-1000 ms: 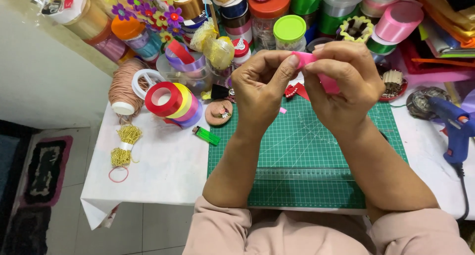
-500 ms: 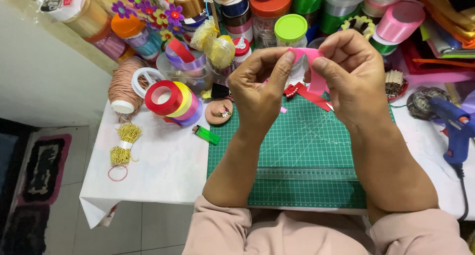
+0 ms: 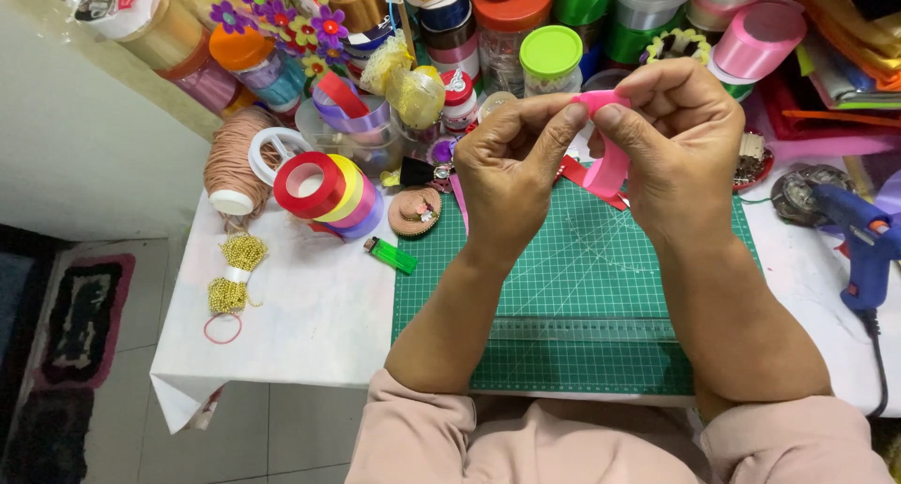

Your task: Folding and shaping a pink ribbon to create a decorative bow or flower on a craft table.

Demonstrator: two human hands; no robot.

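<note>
Just above the middle of the frame, your left hand (image 3: pixel 511 160) and your right hand (image 3: pixel 680 141) meet over the green cutting mat (image 3: pixel 563 287). Both pinch one pink ribbon (image 3: pixel 605 160): your left thumb and forefinger close on its top fold, and your right fingertips press the same fold from the other side. Below that pinch, the ribbon hangs down in a loop between your hands, toward the mat.

The ribbon looks light, thin and soft, and probably a little slick, so it should bend wherever you press it and slip if your pinch loosens. Hold it at the fold, flat between the pads of your fingers rather than by an edge, so that the loop keeps its shape.

A red strip (image 3: pixel 587 179) lies on the mat just behind the loop. To the left in the frame, a stack of ribbon rolls (image 3: pixel 328 193) and a green lighter (image 3: pixel 391 255) sit on the white table (image 3: pixel 300 324). At the right edge rests a blue glue gun (image 3: pixel 859 235).
</note>
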